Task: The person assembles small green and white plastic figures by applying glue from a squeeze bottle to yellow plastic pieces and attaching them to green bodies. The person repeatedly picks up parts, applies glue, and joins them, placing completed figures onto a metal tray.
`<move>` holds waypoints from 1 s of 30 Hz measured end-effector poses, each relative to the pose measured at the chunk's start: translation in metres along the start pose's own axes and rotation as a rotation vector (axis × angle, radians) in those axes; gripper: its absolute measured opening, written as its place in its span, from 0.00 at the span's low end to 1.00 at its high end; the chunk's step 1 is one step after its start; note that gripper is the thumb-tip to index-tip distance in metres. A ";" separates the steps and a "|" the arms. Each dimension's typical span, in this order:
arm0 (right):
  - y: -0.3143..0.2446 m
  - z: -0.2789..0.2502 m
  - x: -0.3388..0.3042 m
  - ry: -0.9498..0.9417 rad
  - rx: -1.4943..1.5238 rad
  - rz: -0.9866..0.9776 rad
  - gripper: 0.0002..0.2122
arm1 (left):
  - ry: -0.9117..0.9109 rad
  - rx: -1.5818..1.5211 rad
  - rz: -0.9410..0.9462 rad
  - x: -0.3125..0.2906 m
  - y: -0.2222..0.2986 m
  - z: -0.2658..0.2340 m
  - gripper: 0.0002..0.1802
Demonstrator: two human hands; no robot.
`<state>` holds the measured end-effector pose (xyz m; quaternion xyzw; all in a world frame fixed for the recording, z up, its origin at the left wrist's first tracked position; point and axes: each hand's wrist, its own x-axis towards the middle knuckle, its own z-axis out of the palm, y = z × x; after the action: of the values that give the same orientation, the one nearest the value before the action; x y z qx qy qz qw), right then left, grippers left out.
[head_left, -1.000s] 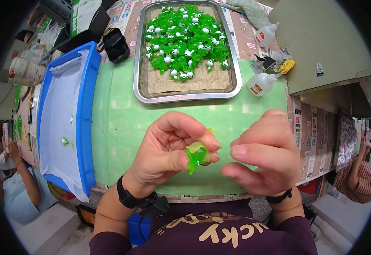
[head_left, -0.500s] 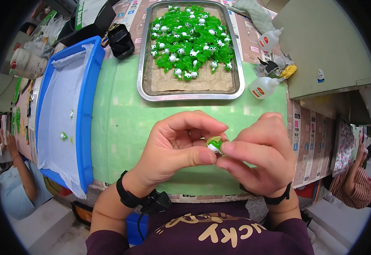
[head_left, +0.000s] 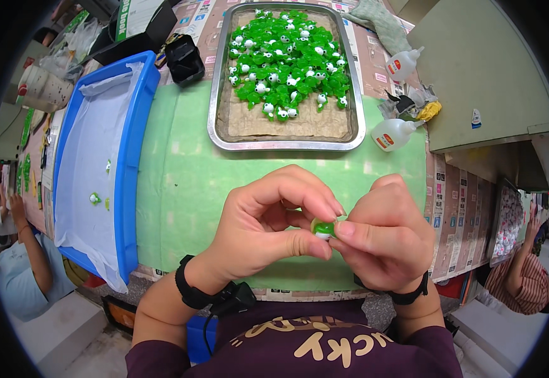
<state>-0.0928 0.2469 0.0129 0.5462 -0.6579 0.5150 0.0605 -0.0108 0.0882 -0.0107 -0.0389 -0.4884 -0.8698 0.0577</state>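
Between my two hands, above the green work mat (head_left: 180, 157), is a small green and white plastic figure (head_left: 323, 232). My left hand (head_left: 271, 223) curls around it, thumb below and fingers above. From the other side my right hand (head_left: 388, 233) pinches its edge between thumb and forefinger. The fingertips hide part of the figure. Beyond my hands, a metal tray (head_left: 287, 146) lined with brown paper bears a heap of small green pieces with white spotted heads (head_left: 287, 63).
At left stands a blue bin (head_left: 130, 189) lined with white sheet, with a few small figures (head_left: 95, 198) inside. Two white squeeze bottles (head_left: 393, 134) stand right of the tray. A black box (head_left: 184, 60) lies behind the mat; a grey-green cabinet (head_left: 488, 75) borders the right. Other people sit at both sides.
The figure has turned a little in my fingers and shifted slightly right and down. My right thumb now covers more of its edge. The whole view has shifted slightly.
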 end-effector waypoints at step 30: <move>-0.002 -0.011 0.002 -0.092 -0.273 -0.220 0.17 | -0.015 -0.154 -0.081 -0.002 0.001 -0.001 0.21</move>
<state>-0.0972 0.2541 0.0210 0.6247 -0.6599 0.3857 0.1599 -0.0086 0.0866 -0.0106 -0.0299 -0.4217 -0.9061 0.0156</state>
